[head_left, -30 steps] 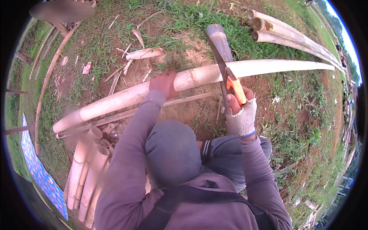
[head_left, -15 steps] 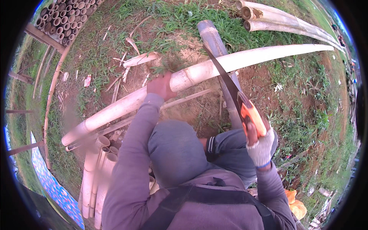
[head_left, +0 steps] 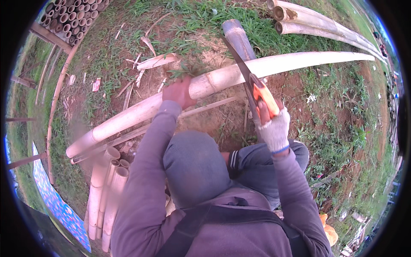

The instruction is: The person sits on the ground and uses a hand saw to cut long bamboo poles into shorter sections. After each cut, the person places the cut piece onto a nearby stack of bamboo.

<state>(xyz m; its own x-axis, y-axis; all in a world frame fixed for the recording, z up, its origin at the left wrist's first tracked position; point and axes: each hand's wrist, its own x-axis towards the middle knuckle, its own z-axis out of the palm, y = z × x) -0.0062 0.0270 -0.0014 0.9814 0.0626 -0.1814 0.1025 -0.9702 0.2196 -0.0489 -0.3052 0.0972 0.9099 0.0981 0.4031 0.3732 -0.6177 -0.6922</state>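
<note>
A long pale bamboo pole [head_left: 126,118] slants across the view, its far end reaching out to the right. My bare left hand [head_left: 177,91] grips it from above, left of the middle. My right hand [head_left: 274,129], in a white fingerless glove, is closed round the orange handle of a handsaw [head_left: 266,99]. The dark blade crosses the pole right of my left hand; whether its teeth have cut in cannot be made out. Under the pole there, a thicker greyish bamboo log [head_left: 239,40] lies crosswise, partly hidden by pole and saw.
Several cut bamboo lengths [head_left: 97,199] lie at lower left. More poles [head_left: 314,28] rest at upper right, and stacked bamboo [head_left: 70,19] shows its open ends at upper left. Husk scraps [head_left: 157,61] litter the grass and soil. A blue patterned cloth [head_left: 62,201] hangs at far left.
My right hand has pushed the saw forward and to the left, bringing its handle up close to the pole. My left hand keeps its hold on the pole.
</note>
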